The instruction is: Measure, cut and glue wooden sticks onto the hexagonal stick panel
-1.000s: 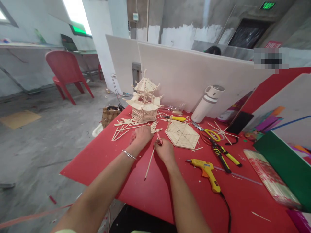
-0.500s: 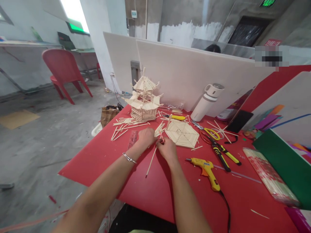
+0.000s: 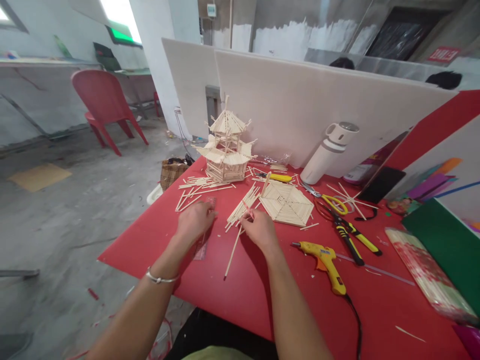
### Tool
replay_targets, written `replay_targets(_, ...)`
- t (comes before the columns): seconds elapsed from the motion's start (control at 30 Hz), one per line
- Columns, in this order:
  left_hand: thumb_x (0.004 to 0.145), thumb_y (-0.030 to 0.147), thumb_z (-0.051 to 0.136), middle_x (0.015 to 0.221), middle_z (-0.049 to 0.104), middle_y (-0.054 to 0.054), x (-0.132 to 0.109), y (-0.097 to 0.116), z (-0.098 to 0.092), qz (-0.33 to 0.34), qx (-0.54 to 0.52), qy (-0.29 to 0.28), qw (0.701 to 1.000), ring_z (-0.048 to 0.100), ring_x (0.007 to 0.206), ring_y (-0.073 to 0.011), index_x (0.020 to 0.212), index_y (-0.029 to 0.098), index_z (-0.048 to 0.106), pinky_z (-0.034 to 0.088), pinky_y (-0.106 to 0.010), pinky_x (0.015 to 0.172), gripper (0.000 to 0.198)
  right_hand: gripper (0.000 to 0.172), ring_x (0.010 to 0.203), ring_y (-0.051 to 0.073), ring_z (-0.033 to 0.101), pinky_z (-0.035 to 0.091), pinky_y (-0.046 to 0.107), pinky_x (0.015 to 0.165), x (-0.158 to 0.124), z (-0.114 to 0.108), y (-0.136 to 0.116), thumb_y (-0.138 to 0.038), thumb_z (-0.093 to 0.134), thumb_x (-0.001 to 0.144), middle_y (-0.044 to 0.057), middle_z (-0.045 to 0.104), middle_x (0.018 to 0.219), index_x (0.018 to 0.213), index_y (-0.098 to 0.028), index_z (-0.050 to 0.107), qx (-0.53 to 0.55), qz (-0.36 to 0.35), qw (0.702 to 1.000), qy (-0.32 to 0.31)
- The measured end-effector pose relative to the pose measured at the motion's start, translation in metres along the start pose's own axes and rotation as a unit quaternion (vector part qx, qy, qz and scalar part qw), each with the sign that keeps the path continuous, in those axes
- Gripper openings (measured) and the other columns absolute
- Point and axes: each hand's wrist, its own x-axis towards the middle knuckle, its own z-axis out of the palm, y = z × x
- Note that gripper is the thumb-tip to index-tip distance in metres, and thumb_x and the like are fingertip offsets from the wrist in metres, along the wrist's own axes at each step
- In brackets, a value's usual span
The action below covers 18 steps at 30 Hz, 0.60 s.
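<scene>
My left hand (image 3: 194,221) lies over a clear pinkish ruler (image 3: 201,249), its fingers curled and pressed at the ruler's edge. In my right hand (image 3: 260,230) a slim red-and-white pen-like thing (image 3: 246,207) is pinched, pointing up and left. A single thin wooden stick (image 3: 232,255) with a dark tip lies on the red tabletop, its upper end by the right fingertips. Just beyond sits a pile of loose sticks (image 3: 240,206). To the right of that pile, a hexagonal panel of sticks (image 3: 288,204) lies flat.
A stick-built pagoda (image 3: 227,150) stands at the back. On the right lie a yellow glue gun (image 3: 322,262), pliers (image 3: 350,237), scissors (image 3: 333,202) and a bag of sticks (image 3: 427,275). A white flask (image 3: 326,155) stands before a pale partition (image 3: 285,105).
My left hand has moved left, away from the right hand, onto the ruler. The right hand keeps its pinch near the stick. The view has shifted slightly.
</scene>
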Motion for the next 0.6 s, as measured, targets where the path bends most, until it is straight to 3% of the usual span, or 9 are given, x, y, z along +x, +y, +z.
replay_targets(0.13, 0.087, 0.044, 0.057, 0.106, 0.067, -0.008, -0.033, -0.023, 0.003, 0.009, -0.011, -0.015, 1.000, 0.065, 0.086, -0.0241, 0.097, 0.023, 0.071, 0.044, -0.030, 0.060, 0.027, 0.010, 0.070, 0.016, 0.064, 0.041, 0.023, 0.064, -0.009, 0.015, -0.011, -0.029, 0.059, 0.083, 0.000, 0.071, 0.076, 0.078, -0.023, 0.066, 0.034, -0.046, 0.998, -0.006)
replay_targets(0.3, 0.090, 0.037, 0.057, 0.120, 0.064, -0.010, -0.065, -0.035, 0.022, 0.098, -0.043, 0.075, 0.991, 0.063, 0.102, -0.0275, 0.112, 0.022, 0.071, 0.050, -0.035, 0.077, 0.030, 0.010, 0.073, 0.017, 0.064, 0.037, 0.024, 0.064, -0.018, 0.044, -0.028, -0.030, 0.063, 0.085, -0.001, 0.071, 0.073, 0.077, -0.024, 0.066, -0.027, -0.070, 0.997, -0.019)
replay_targets(0.47, 0.095, 0.030, 0.052, 0.115, 0.071, -0.010, -0.079, -0.049, 0.035, 0.156, -0.122, 0.167, 0.966, 0.062, 0.094, -0.0241, 0.106, 0.020, 0.074, 0.052, -0.039, 0.082, 0.027, 0.018, 0.071, 0.018, 0.063, 0.032, 0.025, 0.060, -0.018, 0.061, -0.039, -0.039, 0.061, 0.090, 0.002, 0.070, 0.074, 0.082, -0.024, 0.067, -0.114, -0.080, 0.990, 0.000)
replay_targets(0.6, 0.095, 0.020, 0.052, 0.110, 0.074, -0.009, -0.077, -0.059, 0.039, 0.177, -0.203, 0.189, 0.944, 0.064, 0.096, -0.0223, 0.101, 0.019, 0.075, 0.054, -0.039, 0.084, 0.025, 0.025, 0.076, 0.017, 0.064, 0.038, 0.025, 0.062, -0.031, 0.053, -0.032, -0.035, 0.051, 0.097, 0.003, 0.070, 0.082, 0.086, -0.024, 0.070, -0.127, -0.160, 0.979, 0.006)
